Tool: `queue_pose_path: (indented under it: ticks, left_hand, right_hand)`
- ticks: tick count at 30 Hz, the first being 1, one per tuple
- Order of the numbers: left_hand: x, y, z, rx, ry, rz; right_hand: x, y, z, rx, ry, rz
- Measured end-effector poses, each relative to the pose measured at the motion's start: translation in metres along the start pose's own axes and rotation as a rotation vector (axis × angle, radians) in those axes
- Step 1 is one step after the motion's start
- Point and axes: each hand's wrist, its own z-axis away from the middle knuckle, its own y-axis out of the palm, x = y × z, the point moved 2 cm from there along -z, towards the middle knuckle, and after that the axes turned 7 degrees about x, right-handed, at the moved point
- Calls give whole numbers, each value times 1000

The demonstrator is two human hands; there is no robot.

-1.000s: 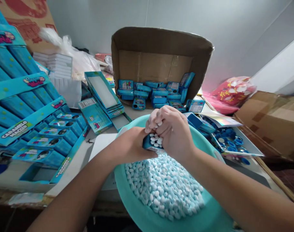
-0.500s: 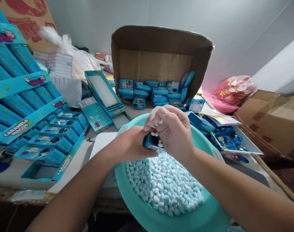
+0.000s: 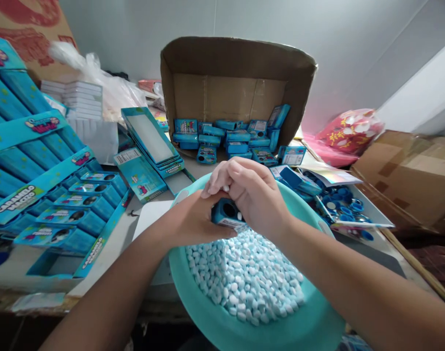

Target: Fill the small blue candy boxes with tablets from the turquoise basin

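My left hand (image 3: 193, 219) grips a small blue candy box (image 3: 227, 214) over a teal basin (image 3: 208, 317). The box's round hole faces me, with a white pellet at its rim. My right hand (image 3: 248, 192) curls over the box's top, fingers closed with a few white candies between them. The basin holds a heap of small white and pale blue candies (image 3: 244, 275) just below both hands.
An open cardboard box (image 3: 237, 63) on its side at the back holds several small blue boxes (image 3: 222, 139). Blue display trays (image 3: 72, 204) stand at the left. A tray of blue caps (image 3: 345, 209) lies right, beside brown cartons (image 3: 409, 175) and a red bag (image 3: 350, 134).
The candies heaped on the box's hole have gone down into it, and the dark hole now shows. Both hands stay over the basin, shifted slightly left.
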Motion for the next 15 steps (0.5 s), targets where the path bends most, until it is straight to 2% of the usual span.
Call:
queue_pose_path:
  ticks: [5, 10, 15]
  left_hand:
    - [-2, -2, -1, -52, -63, 74]
    - [-2, -3, -3, -130, -129, 115]
    - [0, -2, -2, -207, -93, 128]
  right_hand:
    - [5, -3, 0, -8, -8, -7]
    - [7, -7, -3, 8, 49, 20]
    - [8, -6, -3, 51, 66, 32]
